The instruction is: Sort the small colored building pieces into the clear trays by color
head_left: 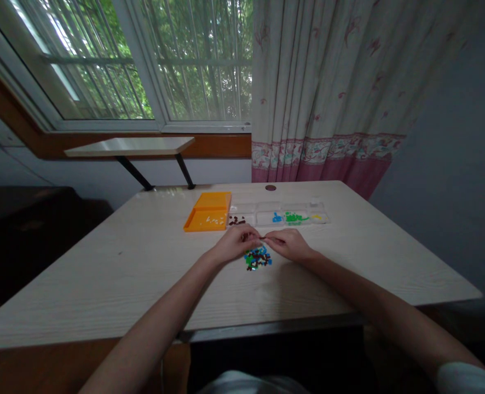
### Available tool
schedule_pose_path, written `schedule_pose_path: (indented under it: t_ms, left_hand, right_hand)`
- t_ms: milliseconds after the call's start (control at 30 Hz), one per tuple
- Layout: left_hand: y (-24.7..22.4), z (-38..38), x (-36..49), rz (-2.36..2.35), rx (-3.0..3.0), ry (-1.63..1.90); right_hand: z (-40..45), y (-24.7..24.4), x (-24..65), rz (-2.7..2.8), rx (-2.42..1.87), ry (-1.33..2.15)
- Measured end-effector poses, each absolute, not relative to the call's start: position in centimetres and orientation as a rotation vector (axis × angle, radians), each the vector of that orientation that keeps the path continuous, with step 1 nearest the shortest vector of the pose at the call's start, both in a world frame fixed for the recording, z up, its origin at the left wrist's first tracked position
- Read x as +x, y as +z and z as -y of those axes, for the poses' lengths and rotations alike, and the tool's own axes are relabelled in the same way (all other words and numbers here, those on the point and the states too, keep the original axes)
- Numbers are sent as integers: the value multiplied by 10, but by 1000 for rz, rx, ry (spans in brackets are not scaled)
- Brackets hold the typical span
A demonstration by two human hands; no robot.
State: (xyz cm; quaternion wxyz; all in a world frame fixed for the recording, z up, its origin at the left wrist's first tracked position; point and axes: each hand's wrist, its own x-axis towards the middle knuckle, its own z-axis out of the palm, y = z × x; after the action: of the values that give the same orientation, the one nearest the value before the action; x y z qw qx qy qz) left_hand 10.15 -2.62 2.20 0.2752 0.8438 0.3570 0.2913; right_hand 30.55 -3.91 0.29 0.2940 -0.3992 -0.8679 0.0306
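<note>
The table (103, 273), pale and wood-grained, stretches widely either side of the heap (258, 258), its near edge well this side. Tiny angular blue, green and brown pieces form that heap. Just beyond it, the left hand (240, 242) and right hand (287, 242), fingertips pinched, hold a dark piece (261, 238). Farther past the heap lie an orange box (212, 201), leftward, and a clear compartmented tray (267, 216).

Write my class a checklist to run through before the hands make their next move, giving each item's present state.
1. Left hand and right hand both at the small dark piece: ok, fingertips meet there.
2. That piece joined to another: cannot tell, too small.
3. Loose pile of small blue, green and brown pieces separated by colour: not ok, mixed.
4. Orange rectangular plastic box open: ok.
5. Clear plastic compartment tray on the pale wooden table: ok.
</note>
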Motion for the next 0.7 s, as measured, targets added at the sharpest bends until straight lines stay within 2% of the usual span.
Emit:
schedule_pose_path:
  t_ms: [167,367,700]
  left_hand:
    - [25,27,103,-1016,2280,878]
    - [34,27,95,-1164,2286,1171]
    - [30,19,86,-1357,2228,1308]
  right_hand:
    - [38,5,307,2301,-1100,158]
    - [34,5,311,2492,-1127,265]
    - [32,4,311,2567,-1101,264]
